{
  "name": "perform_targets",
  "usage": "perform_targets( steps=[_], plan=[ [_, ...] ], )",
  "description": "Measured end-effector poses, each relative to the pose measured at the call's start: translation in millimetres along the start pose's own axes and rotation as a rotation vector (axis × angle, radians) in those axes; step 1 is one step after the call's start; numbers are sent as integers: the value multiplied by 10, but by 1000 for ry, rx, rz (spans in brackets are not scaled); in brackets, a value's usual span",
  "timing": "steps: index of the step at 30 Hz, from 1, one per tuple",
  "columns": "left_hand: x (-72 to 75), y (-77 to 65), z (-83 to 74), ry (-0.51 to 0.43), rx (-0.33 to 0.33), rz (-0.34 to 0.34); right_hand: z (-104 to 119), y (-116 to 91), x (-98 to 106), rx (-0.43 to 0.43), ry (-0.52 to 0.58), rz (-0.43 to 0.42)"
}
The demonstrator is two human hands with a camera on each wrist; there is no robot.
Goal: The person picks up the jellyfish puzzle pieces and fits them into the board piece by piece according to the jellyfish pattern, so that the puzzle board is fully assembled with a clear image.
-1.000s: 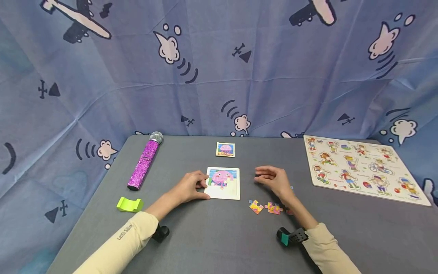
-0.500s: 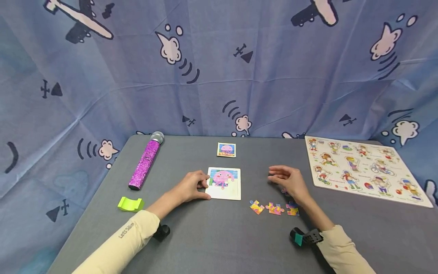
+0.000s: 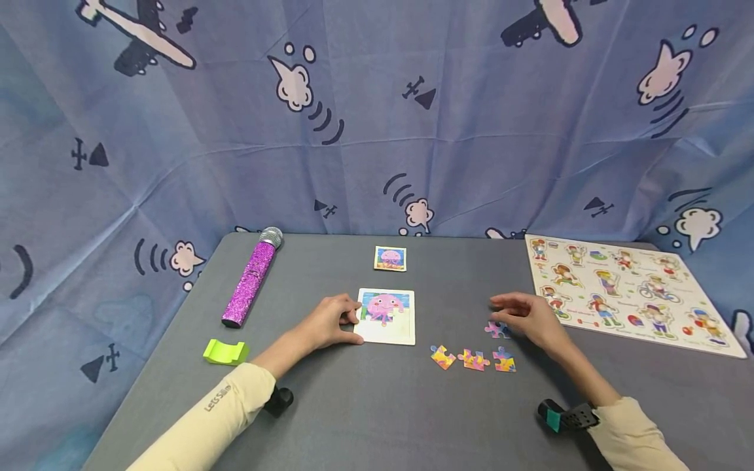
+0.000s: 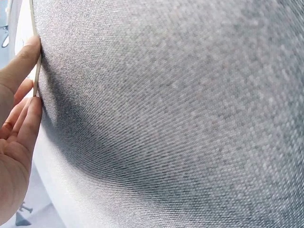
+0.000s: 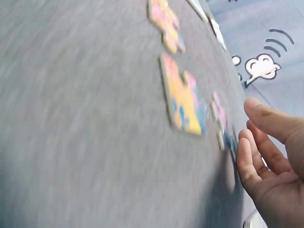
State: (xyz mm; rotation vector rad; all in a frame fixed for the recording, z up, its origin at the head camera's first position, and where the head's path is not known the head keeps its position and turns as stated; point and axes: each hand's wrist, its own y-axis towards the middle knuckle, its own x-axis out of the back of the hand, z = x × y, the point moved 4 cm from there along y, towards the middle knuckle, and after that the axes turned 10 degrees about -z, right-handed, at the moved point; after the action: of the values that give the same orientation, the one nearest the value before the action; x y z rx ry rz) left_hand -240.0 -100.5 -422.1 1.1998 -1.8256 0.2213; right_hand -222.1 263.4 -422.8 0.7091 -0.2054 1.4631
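My left hand (image 3: pixel 331 320) holds the left edge of a white square puzzle board (image 3: pixel 406 333) with a pink octopus picture partly filled in. In the left wrist view, thumb and fingertips bear on the edge of that board (image 4: pixel 37 71). Fingers loosely bent, my right hand (image 3: pixel 533 320) hovers by a pink and blue puzzle piece (image 3: pixel 496 330) and holds nothing; the right wrist view shows a gap between its thumb and fingers. Closer to me lie three loose pieces in a row: a left one (image 3: pixel 442 357), a middle one (image 3: pixel 474 360) and a right one (image 3: pixel 503 360).
A small octopus picture card (image 3: pixel 390 258) lies beyond the board. To the left are a glittery purple microphone (image 3: pixel 250 281) and a lime-green curved block (image 3: pixel 226 352). A large board with sports figures (image 3: pixel 633 294) covers the right back of the grey table (image 3: pixel 377 418).
My right hand has moved rightward, away from the puzzle board, uncovering the right-hand loose piece and the pink and blue one. My left hand has stayed at the board's edge.
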Motion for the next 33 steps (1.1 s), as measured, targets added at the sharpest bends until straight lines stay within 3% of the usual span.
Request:
perform_targets(
  steps=[10,16,23,33],
  plan=[
    [15,-11,-19,-5,9,2,-39,-103,146,80,-27,174],
    [27,-10,-30,-19,1,-4,-59,-98,177,120,-112,214],
    [18,-14,-17,-47,8,-5,-43,-95,173,177,-132,219],
    [7,-7,8,-53,24,-2,-59,-112,207,44,99,321]
  ],
)
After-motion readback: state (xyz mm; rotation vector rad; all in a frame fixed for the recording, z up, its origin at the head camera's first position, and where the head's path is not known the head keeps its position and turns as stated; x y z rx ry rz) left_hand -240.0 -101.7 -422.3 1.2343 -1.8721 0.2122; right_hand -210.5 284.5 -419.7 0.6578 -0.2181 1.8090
